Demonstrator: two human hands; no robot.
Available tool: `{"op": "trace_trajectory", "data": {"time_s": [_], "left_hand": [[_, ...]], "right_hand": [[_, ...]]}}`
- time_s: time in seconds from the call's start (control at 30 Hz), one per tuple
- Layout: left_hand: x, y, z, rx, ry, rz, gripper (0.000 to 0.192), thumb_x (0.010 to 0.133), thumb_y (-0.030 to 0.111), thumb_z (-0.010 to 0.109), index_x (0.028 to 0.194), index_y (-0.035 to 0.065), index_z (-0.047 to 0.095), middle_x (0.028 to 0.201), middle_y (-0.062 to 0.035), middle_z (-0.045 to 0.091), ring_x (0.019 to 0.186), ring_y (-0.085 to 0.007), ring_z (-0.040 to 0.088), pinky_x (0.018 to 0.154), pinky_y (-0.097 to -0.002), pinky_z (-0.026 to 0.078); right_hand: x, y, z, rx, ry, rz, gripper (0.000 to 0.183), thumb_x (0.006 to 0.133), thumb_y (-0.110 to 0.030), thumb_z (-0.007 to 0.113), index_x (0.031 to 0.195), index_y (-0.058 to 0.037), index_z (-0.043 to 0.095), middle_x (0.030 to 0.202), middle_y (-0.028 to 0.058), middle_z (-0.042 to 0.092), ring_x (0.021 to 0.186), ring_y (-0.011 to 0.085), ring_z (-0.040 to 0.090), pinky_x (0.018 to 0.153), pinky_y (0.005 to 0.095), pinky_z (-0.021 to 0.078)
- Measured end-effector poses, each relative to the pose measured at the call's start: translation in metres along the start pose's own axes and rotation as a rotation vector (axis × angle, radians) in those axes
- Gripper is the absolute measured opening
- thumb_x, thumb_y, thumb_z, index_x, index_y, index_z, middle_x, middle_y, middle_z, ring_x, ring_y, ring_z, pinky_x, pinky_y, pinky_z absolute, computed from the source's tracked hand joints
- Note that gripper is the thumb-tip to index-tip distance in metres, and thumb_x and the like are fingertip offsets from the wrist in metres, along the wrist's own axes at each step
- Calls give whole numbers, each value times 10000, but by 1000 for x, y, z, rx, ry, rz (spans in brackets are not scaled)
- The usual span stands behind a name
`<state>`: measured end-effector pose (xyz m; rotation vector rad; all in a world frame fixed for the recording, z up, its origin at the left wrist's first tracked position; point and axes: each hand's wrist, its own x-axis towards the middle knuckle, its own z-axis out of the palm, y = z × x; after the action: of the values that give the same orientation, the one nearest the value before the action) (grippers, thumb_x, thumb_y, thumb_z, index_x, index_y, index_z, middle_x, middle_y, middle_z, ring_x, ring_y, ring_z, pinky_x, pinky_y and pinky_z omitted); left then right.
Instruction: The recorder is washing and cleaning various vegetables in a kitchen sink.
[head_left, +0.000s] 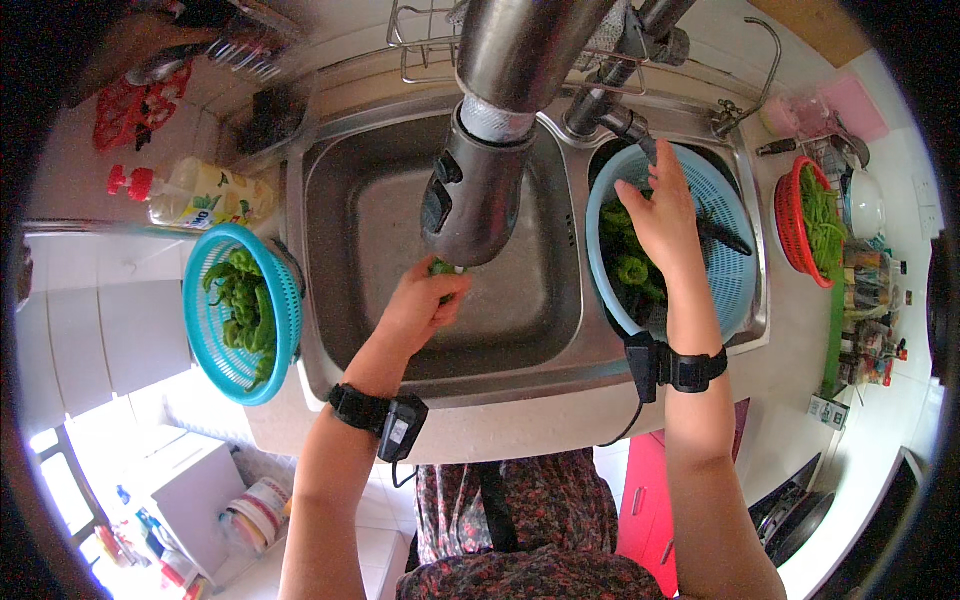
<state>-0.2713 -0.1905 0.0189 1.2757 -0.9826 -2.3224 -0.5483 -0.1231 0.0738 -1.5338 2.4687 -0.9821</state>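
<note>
My left hand (425, 302) is closed around a green pepper (447, 268), mostly hidden by the fingers, just under the pull-out faucet head (474, 199) above the large sink basin (382, 225). My right hand (666, 210) reaches over the light-blue plastic basket (731, 300) in the smaller basin, its fingers at the dark faucet lever (646, 144); whether they grip it is unclear. Green peppers (631, 270) lie in that basket, with a dark, elongated object (724, 234) on its right side. More green peppers (251, 307) lie in the turquoise basket (292, 330) left of the sink.
A soap pump bottle (217, 191) stands behind the turquoise basket. At the right are a red basket (789, 225) of green beans (821, 221), a white pot (866, 202) and a small curved tap (772, 60). A wire rack (427, 64) hangs behind the faucet.
</note>
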Motion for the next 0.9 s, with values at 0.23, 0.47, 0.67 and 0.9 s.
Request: {"op": "trace_trajectory", "data": {"time_s": [0.23, 0.47, 0.67, 0.9], "left_hand": [[-8, 16, 15, 286, 29, 65, 242, 793, 95, 582, 964, 6, 437, 556, -7, 417, 430, -54, 343, 368, -200, 226], [1, 0, 2, -265, -222, -85, 275, 902, 334, 423, 877, 63, 460, 642, 6, 416, 421, -43, 283, 362, -180, 220], [13, -20, -7, -330, -191, -128, 266, 897, 317, 414, 880, 53, 433, 692, -30, 438, 518, -85, 356, 431, -213, 283], [15, -27, -11, 1742, 222, 186, 469, 787, 312, 604, 1109, 24, 423, 962, -183, 552, 864, -310, 575, 705, -370, 472]], "right_hand": [[-6, 1, 13, 91, 17, 164, 666, 756, -202, 604, 1262, 85, 282, 1280, 281, 343, 1208, 373, 330, 1011, 376, 269], [-7, 6, 15, 80, 55, 142, 622, 753, -189, 598, 1243, 79, 325, 1266, 270, 371, 1189, 370, 363, 999, 371, 291], [-13, -35, 14, 76, 59, 19, 616, 744, -156, 589, 1237, 85, 309, 1248, 332, 331, 1134, 434, 388, 972, 413, 320], [-56, -33, 31, 56, 23, -262, 714, 652, -87, 651, 1251, 33, 283, 1288, 323, 236, 1155, 444, 330, 934, 473, 321]]}}
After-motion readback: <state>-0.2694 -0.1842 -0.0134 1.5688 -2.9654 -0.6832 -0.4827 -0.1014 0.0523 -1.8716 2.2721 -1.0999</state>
